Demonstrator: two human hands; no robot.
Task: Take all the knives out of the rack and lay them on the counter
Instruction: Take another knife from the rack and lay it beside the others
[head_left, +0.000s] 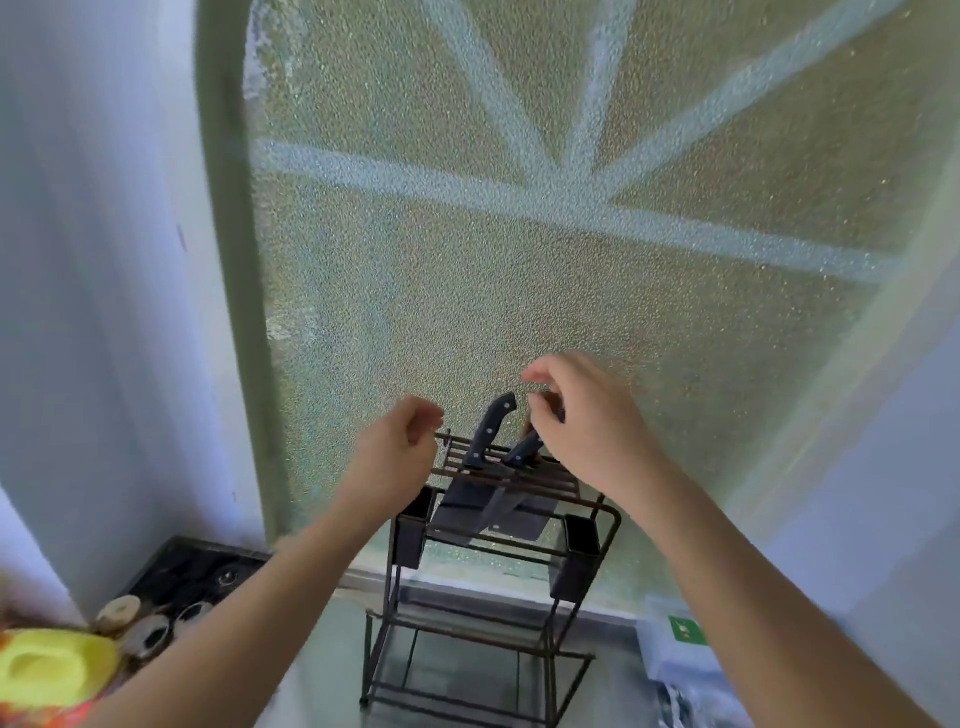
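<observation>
Now, rack: a dark metal wire knife rack (498, 551) stands on the counter (332, 670) against a frosted, pebbled window pane (519, 260), with a small black cup on each side of its upper frame.
Knives: all in the rack, none on the counter.
Left knife: a black riveted handle (491, 428) sticks up tilted from the slotted top, untouched; its wide blade (457, 506) hangs below the bars.
Right knife: a second black handle (524, 448) leans rightward just beside the first, its upper end hidden behind the right hand; its narrower blade (501, 501) crosses in front of the wide one.
Third blade: a dark flat blade (537, 519) shows behind those two; its handle is hidden.
Right hand (587, 421): above the rack's right side, fingers curled down around the top of the right knife's handle; whether they actually grip it I cannot tell.
Left hand (400, 447): at the rack's upper left corner, fingers loosely curled, holding nothing, thumb tip close to the top bar.
Left edge: a yellow plastic item (52, 670) and a black stove top (197, 571).
Right edge: a white package with a green label (685, 631).
</observation>
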